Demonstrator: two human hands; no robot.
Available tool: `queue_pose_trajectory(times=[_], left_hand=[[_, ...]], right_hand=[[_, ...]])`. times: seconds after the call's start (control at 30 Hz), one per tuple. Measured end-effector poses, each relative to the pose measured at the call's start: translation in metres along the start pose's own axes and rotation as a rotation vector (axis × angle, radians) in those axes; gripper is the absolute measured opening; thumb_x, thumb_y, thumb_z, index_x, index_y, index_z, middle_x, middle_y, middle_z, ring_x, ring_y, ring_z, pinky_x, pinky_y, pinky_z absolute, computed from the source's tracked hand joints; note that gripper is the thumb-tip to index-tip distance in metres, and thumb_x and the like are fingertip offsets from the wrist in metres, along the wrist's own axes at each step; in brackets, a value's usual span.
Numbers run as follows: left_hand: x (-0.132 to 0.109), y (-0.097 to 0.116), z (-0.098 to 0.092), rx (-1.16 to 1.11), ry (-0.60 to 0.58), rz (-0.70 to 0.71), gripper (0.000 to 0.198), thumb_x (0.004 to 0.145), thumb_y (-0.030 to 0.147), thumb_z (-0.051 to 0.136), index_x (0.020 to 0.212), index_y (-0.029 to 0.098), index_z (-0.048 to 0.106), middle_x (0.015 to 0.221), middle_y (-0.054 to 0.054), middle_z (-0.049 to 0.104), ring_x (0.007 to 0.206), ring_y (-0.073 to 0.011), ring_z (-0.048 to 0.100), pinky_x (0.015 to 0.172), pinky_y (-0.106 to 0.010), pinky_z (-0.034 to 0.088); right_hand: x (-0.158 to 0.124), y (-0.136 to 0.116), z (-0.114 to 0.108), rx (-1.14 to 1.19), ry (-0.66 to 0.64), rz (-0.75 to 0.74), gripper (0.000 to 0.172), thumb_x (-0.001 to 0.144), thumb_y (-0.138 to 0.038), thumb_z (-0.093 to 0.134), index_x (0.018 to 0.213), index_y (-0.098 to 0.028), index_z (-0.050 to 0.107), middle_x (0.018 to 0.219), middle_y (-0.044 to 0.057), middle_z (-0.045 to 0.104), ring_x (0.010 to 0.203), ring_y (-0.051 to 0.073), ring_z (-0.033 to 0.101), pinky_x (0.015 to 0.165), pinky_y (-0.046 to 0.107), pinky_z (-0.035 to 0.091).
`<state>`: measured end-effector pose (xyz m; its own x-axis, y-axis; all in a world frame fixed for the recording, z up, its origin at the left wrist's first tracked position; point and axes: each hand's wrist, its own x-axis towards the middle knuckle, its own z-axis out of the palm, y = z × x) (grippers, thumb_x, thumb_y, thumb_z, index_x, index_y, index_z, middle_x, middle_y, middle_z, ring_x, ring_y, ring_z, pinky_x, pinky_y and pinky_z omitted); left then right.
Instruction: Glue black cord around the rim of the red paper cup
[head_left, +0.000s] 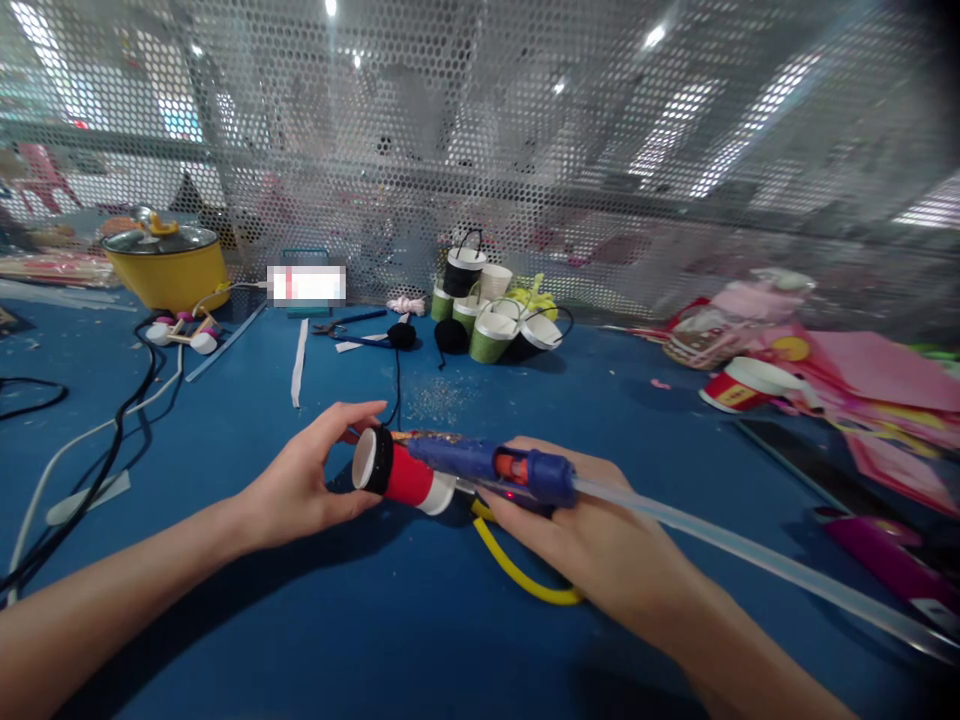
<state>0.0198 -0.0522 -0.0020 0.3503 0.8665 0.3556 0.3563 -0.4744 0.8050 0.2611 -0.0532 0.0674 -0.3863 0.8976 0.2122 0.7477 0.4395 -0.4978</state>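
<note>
Left hand (289, 490): curved, thumb below and fingers above, gripping the black-wrapped rim of a red paper cup (407, 474). Cup: on its side, open mouth to the left, white base to the right, centred before the person.

Right hand (607, 540): closed around a blue glue gun (457, 456), its front end lying over the cup's upper side as seen; contact between nozzle and cup cannot be told. Clear glue stick (750, 565): one, long, extending from the gun's rear to the right. Yellow cord (517, 573): one, looped beneath the gun.

Surface (360, 640): blue. Behind the cup: two black yarn balls (451, 337), one with a strand running toward the cup; pliers (352, 323); a white strip (299, 362); a cluster of small green, black and white cups (492, 335), several with handles.

Far left: yellow pot (169, 275) with glass lid; white and purple pieces on sticks (181, 332) in front of it.

Right: red-and-white cup (731, 390), tilted, beside pink sheets (870, 375).
</note>
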Motion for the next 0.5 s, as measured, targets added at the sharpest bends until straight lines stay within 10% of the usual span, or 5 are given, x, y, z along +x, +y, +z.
queue_pose_trajectory(times=[0.5], left_hand=[[0.005,0.002,-0.003,-0.005,0.049,-0.093,0.068,0.07,0.017,0.066,0.129,0.024,0.035,0.114,-0.006,0.052,0.107,-0.0221,0.051,0.096,-0.04,0.04]], right_hand=[[0.038,0.031,-0.004,0.239,-0.036,0.256,0.023,0.072,-0.04,0.063,0.068,-0.018,0.059,0.061,0.001,0.064,0.056,0.015,0.057,0.052,0.026,0.044]])
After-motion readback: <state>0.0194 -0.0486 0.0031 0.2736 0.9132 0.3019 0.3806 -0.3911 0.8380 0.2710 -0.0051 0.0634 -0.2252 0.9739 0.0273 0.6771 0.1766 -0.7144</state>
